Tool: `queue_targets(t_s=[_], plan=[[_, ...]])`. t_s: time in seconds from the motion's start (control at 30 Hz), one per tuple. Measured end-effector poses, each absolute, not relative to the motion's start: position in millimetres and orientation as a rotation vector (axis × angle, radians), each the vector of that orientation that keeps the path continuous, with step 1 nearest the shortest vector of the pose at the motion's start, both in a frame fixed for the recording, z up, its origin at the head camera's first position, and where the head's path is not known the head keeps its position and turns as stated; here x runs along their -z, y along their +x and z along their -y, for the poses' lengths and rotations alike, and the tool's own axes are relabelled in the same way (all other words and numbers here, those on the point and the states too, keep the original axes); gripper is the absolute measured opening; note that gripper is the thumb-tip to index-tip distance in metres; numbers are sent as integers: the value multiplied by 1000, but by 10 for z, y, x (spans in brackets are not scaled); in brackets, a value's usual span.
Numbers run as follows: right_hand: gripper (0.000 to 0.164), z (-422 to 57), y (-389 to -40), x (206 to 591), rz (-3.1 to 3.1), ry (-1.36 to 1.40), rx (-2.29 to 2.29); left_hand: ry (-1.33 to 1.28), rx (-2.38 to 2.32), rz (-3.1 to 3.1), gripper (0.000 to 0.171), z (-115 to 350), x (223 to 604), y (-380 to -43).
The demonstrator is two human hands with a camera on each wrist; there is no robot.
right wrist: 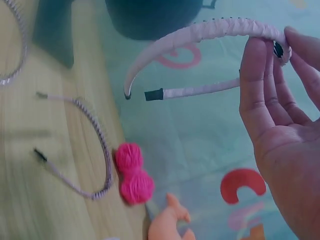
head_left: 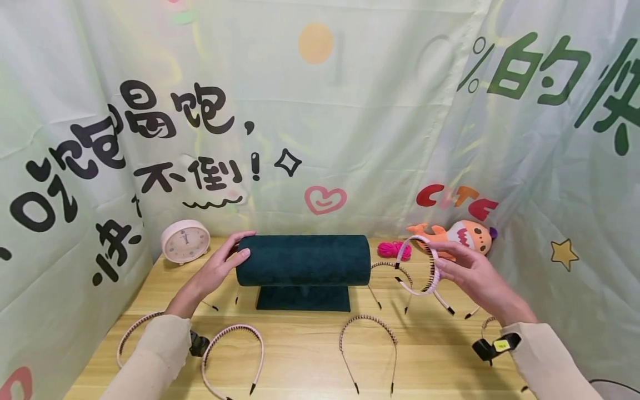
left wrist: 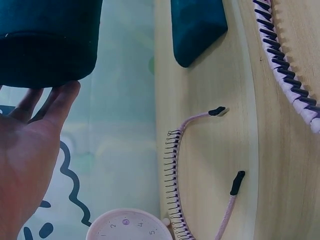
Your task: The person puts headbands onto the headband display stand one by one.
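A dark green velvet headband display stand (head_left: 302, 261), a thick horizontal roll on a flat base, stands at mid-table. My left hand (head_left: 217, 266) holds the roll's left end, thumb at the front and fingers reaching over and behind; the left wrist view shows its fingertips (left wrist: 62, 97) at the end's rim. Right of the stand, my right hand (head_left: 470, 272) pinches a pink headband (head_left: 434, 278) between thumb and fingers, raised above the table. This headband (right wrist: 210, 32) has a wrapped fabric outside, dark teeth inside and dark tips; its open ends point toward the roll.
Several thin headbands lie around the stand, including a pink one (head_left: 235, 328) front left and a beaded one (head_left: 368, 318) front centre. Along the back are a pink clock (head_left: 186, 241), pink yarn (head_left: 390, 250) and an orange plush toy (head_left: 462, 236). Printed curtains (head_left: 280, 111) enclose the table.
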State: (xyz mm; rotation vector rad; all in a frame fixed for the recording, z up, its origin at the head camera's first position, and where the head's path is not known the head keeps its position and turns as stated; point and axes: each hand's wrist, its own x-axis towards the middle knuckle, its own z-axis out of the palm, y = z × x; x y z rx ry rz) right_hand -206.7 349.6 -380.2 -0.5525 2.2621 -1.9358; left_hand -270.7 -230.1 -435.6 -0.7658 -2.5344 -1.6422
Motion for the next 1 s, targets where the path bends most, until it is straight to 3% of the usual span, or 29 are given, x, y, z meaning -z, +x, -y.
queue_targets(t_s=[1.0], plan=[[56,-2599,-2457,3832,-2254,-475,1874,-758,1658,2534,52,2306,4362,-2712]])
